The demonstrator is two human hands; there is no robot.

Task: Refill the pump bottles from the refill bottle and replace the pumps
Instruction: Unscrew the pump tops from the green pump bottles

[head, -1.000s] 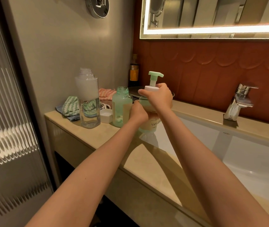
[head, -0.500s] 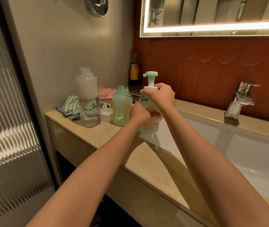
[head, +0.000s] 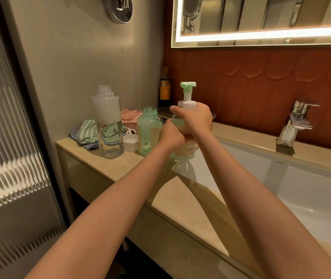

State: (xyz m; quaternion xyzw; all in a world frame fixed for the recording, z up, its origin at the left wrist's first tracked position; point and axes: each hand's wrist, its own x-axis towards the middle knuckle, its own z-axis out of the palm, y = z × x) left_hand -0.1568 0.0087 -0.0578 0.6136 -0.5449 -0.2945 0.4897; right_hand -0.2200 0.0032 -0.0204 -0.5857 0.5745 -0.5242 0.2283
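Left hand (head: 170,133) clasps pump bottle (head: 186,152); right hand (head: 197,119) wraps pump collar (head: 187,104). Smooth plastic, likely slippery, liquid-heavy: brace low, twist at collar. Uncapped green bottle (head: 149,133) at 9 o'clock.

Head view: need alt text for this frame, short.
Two bare hands hold a green pump bottle upright at the counter beside the sink: the left hand grips its body, the right hand wraps the pump collar. Nearby stand an open green bottle without a pump and a taller, uncapped clear refill bottle.
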